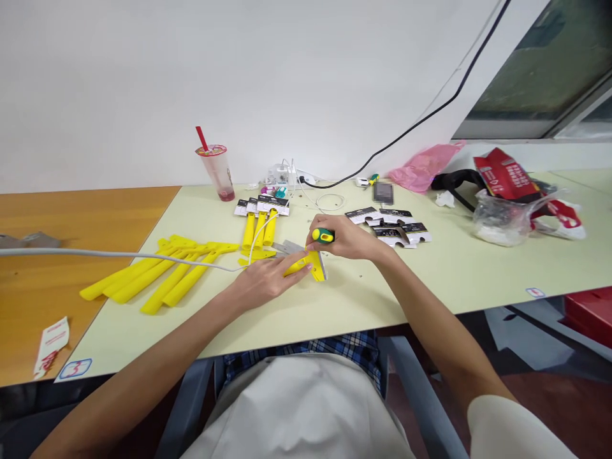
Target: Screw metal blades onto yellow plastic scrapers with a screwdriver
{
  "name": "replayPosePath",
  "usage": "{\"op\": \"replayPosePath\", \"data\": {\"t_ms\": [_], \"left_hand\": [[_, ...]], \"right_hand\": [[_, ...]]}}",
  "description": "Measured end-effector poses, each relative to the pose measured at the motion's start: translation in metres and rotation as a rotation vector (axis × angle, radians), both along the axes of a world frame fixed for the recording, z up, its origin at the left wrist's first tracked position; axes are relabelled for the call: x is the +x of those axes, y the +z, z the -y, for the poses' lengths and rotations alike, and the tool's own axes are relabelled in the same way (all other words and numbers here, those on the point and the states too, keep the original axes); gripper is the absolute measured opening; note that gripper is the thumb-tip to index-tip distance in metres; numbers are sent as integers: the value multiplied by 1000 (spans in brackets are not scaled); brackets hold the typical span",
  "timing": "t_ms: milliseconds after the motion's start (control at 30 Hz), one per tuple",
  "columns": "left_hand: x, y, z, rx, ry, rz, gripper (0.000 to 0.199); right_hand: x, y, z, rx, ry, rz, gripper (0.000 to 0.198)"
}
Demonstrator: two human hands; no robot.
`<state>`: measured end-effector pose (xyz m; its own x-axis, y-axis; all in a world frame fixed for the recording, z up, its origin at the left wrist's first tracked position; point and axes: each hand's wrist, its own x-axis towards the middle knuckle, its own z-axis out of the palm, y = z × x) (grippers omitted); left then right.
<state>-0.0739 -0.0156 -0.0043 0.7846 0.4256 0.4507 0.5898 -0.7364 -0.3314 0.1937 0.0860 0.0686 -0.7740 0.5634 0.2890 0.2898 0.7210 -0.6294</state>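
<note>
My left hand (265, 280) is closed around a yellow plastic scraper (317, 269), pressing it on the table; a grey blade strip runs along its head. In my right hand (348, 236) is a screwdriver (323, 236) with a green and yellow handle, held over the scraper head. The hand hides its tip. Just beyond my left fingers lie flat grey metal blades (289, 247). Several yellow scraper bodies (157, 277) are piled left of my hand. Farther back, yellow scrapers (261, 231) with black-and-white header cards lie side by side.
Loose header cards (399, 231) are spread at right, near a small grey device (383, 192). A drink cup (218, 172) and a power strip (287, 175) stand by the wall. A white cable (143, 255) crosses at left. Plastic bags (502, 223) lie at far right.
</note>
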Motion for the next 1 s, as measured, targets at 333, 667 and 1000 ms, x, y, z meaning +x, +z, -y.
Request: {"op": "replayPosePath", "data": {"t_ms": [333, 667, 1000], "left_hand": [[-1, 0, 1, -64, 14, -18, 52], [2, 3, 2, -6, -3, -61, 48], [4, 0, 1, 75, 18, -17, 41]], "right_hand": [[-8, 2, -8, -329, -83, 85, 22], [-11, 1, -18, -809, -44, 109, 41], [-6, 2, -20, -792, 39, 138, 37]]}}
